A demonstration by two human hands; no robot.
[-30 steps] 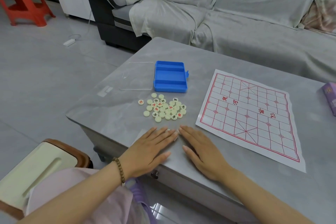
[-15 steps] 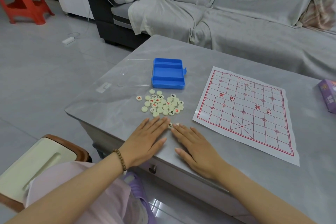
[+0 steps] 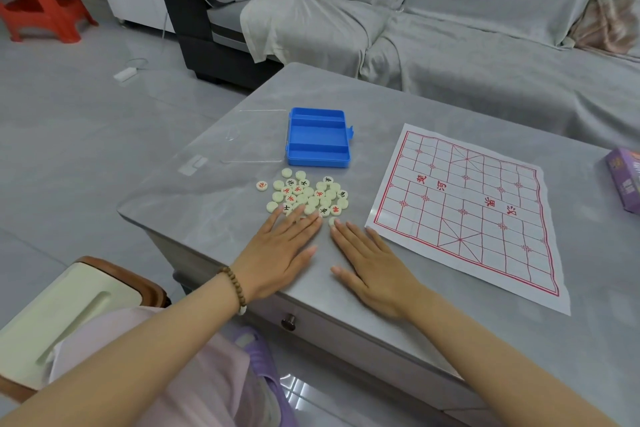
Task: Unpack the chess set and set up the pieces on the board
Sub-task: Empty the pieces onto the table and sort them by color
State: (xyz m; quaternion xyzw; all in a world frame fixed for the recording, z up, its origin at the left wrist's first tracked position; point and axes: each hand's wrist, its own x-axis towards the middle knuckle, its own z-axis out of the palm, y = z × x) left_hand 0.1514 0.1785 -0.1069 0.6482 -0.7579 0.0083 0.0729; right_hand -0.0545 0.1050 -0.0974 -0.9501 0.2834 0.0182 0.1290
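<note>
Head | blue box (image 3: 317, 159) (clear lid (image 3: 256, 135) alongside); pieces (image 3: 308, 196) heaped outside | left hand (image 3: 277, 253), right hand (image 3: 374, 270): fingers (image 3: 298, 225) straight

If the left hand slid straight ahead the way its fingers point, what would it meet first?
The pile of chess pieces. The left hand lies flat on the table with its fingertips at the pile's near edge, seemingly touching the closest pieces. Beyond the pile stands the blue box.

Blue case (image 3: 317, 137) — cream pieces (image 3: 304, 196) — red-gridded white board (image 3: 464, 204).
</note>
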